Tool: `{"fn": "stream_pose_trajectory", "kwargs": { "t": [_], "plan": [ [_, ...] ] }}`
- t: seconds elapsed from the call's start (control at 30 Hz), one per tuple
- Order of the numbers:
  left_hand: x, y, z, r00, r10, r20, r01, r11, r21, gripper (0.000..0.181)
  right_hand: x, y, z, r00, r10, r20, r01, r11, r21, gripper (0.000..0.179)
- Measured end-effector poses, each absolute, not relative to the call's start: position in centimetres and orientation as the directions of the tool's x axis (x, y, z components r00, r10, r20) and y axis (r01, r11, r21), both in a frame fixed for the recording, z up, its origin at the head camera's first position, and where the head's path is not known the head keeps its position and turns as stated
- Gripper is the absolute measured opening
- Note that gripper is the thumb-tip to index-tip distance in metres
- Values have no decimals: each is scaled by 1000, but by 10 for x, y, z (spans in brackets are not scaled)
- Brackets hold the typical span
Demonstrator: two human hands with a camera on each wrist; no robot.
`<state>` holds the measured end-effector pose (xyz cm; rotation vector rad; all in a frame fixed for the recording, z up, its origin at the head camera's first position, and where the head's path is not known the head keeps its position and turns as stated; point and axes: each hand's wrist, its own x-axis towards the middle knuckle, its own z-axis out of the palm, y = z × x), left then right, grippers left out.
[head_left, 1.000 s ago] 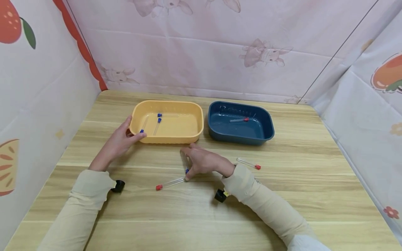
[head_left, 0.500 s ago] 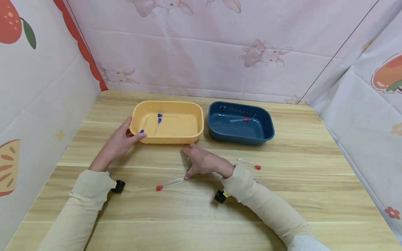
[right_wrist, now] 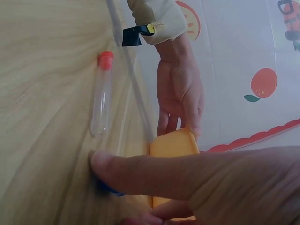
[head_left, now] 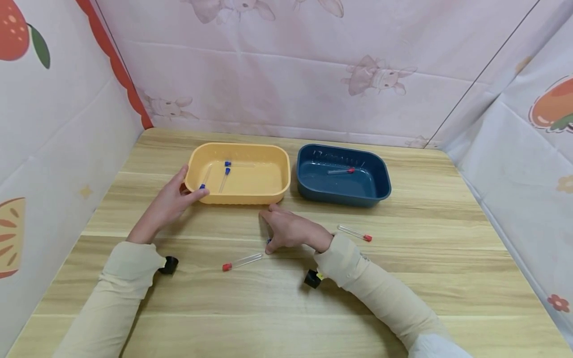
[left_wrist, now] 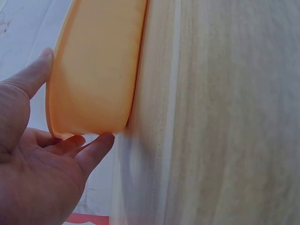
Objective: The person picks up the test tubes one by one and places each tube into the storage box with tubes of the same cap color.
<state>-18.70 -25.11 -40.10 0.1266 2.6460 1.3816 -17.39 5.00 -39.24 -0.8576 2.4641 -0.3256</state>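
Blue-capped tube shifted slightly, pinched by right hand.
Left hand gripped rounded yellow tray; tabletop held two clear red-capped tubes.

- Head view is looking forward and down at the yellow tray, from well above.
- Left wrist view is facing its outer wall, very near.
- Right wrist view is looking leftward to it, less near.
- All three are sharing the tray and left hand.
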Motion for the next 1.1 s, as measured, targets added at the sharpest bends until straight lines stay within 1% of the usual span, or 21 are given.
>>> {"fn": "stream_pose_trajectory", "kwargs": {
  "t": [0.17, 0.5, 0.63, 0.8, 1.1],
  "plan": [
    [-188, -251, -402, -985, 140, -100, -1, 576, 818, 95, -175, 49, -390, -665, -635, -392, -528, 772, -354, 81],
    [-187, -252, -403, -985, 143, -93, 4, 567, 824, 95, -178, 49, -390, -663, -633, -399, -522, 774, -358, 88],
    [-187, -252, -404, -985, 145, -89, 9, 566, 824, 94, -179, 50, -390, -657, -644, -392, -525, 764, -376, 88],
    [-189, -252, -404, -985, 143, -96, 5, 578, 816, 95, -181, 54, -393, -646, -667, -371, -518, 740, -428, 88],
    [-189, -252, -405, -984, 140, -106, -4, 582, 813, 96, -184, 61, -393, -630, -711, -312, -525, 686, -503, 72]
  ]
}}
